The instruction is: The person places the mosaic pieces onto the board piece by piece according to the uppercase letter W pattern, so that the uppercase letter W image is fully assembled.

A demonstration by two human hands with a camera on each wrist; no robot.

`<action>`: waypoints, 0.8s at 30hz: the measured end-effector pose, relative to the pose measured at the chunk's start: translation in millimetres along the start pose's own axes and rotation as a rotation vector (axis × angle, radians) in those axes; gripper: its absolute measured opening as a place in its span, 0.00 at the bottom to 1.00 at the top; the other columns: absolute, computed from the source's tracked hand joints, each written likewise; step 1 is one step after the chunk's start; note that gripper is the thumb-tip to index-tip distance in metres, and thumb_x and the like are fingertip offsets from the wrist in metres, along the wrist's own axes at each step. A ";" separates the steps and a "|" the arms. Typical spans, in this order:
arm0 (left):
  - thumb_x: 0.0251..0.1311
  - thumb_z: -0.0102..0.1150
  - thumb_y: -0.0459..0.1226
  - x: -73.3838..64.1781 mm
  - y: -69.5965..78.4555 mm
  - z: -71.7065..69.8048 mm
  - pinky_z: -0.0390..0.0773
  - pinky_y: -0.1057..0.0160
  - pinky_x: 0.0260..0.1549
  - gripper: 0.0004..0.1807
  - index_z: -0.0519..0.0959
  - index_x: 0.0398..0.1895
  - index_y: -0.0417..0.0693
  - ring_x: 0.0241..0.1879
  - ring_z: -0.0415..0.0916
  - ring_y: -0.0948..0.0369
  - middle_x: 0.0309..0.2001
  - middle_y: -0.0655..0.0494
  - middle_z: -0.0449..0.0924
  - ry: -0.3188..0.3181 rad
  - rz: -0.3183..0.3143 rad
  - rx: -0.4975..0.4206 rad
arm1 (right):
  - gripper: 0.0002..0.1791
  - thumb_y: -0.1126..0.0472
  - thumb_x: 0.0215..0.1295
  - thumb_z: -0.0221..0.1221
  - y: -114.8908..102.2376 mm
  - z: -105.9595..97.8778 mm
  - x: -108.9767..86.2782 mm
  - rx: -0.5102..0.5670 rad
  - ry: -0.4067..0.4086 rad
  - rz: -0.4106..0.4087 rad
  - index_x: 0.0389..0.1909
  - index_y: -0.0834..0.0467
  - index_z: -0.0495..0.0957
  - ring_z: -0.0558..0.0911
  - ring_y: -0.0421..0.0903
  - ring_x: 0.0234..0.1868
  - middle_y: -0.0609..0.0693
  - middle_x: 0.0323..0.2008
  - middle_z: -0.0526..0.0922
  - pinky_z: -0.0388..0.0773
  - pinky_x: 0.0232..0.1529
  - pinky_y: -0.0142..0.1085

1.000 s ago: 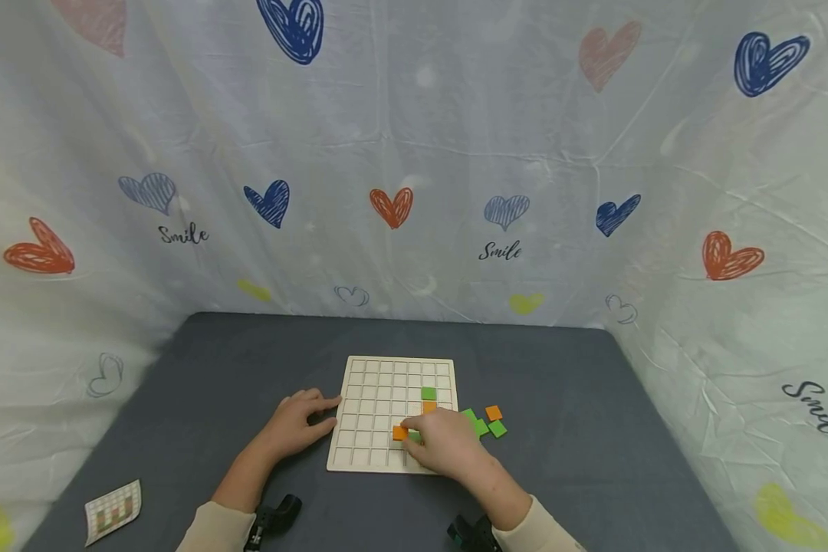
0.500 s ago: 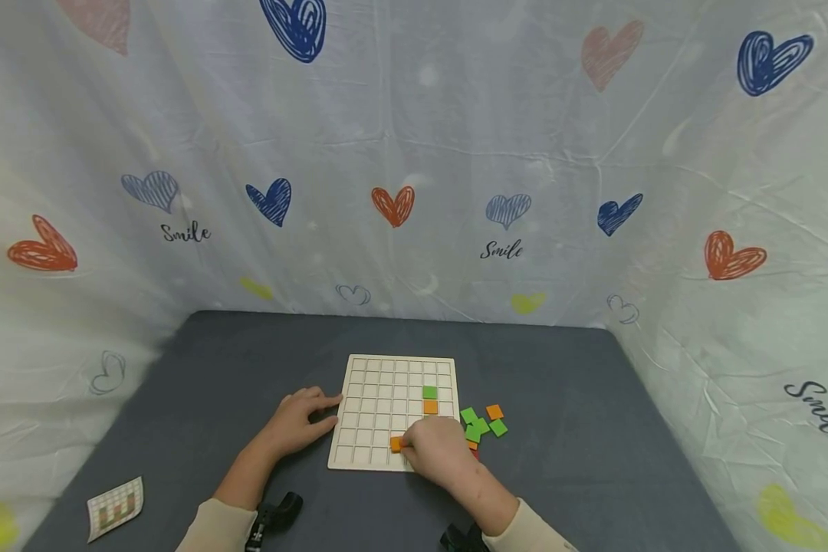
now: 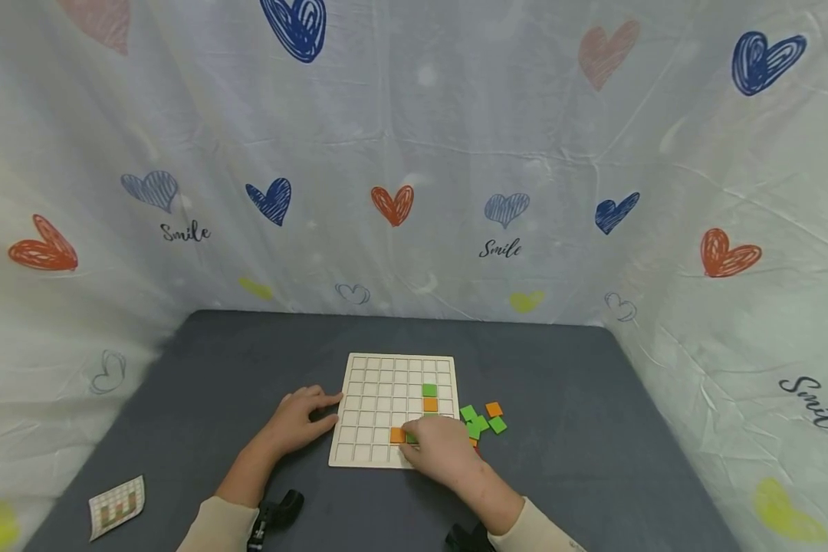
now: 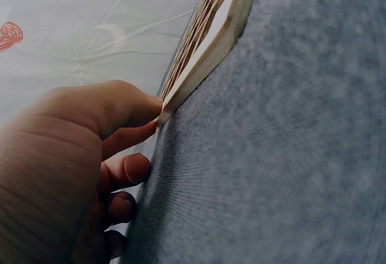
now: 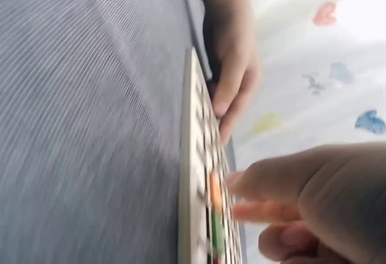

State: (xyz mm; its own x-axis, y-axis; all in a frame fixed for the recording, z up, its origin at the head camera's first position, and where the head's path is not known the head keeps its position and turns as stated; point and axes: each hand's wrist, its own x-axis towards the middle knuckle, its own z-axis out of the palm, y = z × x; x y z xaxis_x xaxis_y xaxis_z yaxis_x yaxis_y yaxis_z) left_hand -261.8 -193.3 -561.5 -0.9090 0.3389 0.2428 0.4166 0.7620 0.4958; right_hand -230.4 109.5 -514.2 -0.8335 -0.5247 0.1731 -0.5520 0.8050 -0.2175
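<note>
A wooden grid board (image 3: 393, 410) lies at lower centre of the grey surface (image 3: 200, 383), bare felt open on every side. The left hand (image 3: 298, 420) braces the board's left edge, its grip spread — fingertips (image 4: 136, 169) touching wood. The right hand (image 3: 440, 448) covers the lower right cells beside an orange tile (image 3: 397, 435); its grip cannot be made out. Loose tiles (image 3: 484, 422) lie at the right edge, partly hidden.

Both hands (image 3: 303, 420) low, fingers fwd.
</note>
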 end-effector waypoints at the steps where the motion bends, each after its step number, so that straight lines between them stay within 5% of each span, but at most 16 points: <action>1: 0.66 0.69 0.43 0.5 0.0 0.2 0.56 0.56 0.37 0.25 0.82 0.65 0.48 0.28 0.56 0.68 0.30 0.69 0.64 0.000 0.000 0.000 | 0.08 0.53 0.62 0.70 4.2 -2.2 -2.6 0.009 0.006 0.009 0.39 0.50 0.91 0.78 0.35 0.25 0.41 0.30 0.87 0.68 0.18 0.31; 4: 0.66 0.69 0.43 1.1 0.2 0.9 0.56 0.56 0.37 0.24 0.82 0.65 0.48 0.29 0.56 0.67 0.31 0.69 0.65 0.000 -0.002 0.001 | 0.14 0.54 0.60 0.71 21.0 -9.0 -12.5 0.044 0.044 0.076 0.46 0.53 0.90 0.81 0.38 0.31 0.47 0.39 0.88 0.73 0.23 0.32; 12: 0.66 0.69 0.43 1.1 1.9 -1.3 0.57 0.56 0.37 0.24 0.82 0.64 0.48 0.29 0.56 0.67 0.32 0.69 0.66 -0.010 -0.015 0.014 | 0.15 0.57 0.56 0.74 59.3 -30.9 -36.2 0.055 0.072 0.277 0.44 0.58 0.90 0.66 0.38 0.20 0.48 0.29 0.79 0.65 0.18 0.33; 19: 0.66 0.68 0.43 1.7 2.0 -5.0 0.57 0.56 0.37 0.24 0.82 0.64 0.48 0.28 0.56 0.66 0.32 0.68 0.67 -0.017 -0.016 0.014 | 0.06 0.62 0.55 0.72 72.5 -31.0 -38.3 0.079 0.001 0.312 0.34 0.56 0.90 0.62 0.39 0.19 0.43 0.15 0.67 0.54 0.19 0.33; 24: 0.67 0.68 0.45 1.6 0.6 -1.5 0.58 0.57 0.37 0.24 0.82 0.64 0.49 0.28 0.56 0.67 0.32 0.68 0.67 -0.018 -0.014 0.021 | 0.10 0.64 0.49 0.70 75.1 -24.3 -39.0 0.028 0.045 0.309 0.35 0.55 0.91 0.67 0.39 0.22 0.46 0.27 0.78 0.61 0.19 0.35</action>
State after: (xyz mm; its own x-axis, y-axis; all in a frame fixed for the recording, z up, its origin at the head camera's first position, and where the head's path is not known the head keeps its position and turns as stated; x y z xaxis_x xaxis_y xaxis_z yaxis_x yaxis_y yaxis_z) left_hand -263.0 -193.1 -559.6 -0.9149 0.3378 0.2211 0.4036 0.7783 0.4811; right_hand -238.7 197.2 -514.0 -0.9602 -0.2436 0.1367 -0.2740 0.9162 -0.2923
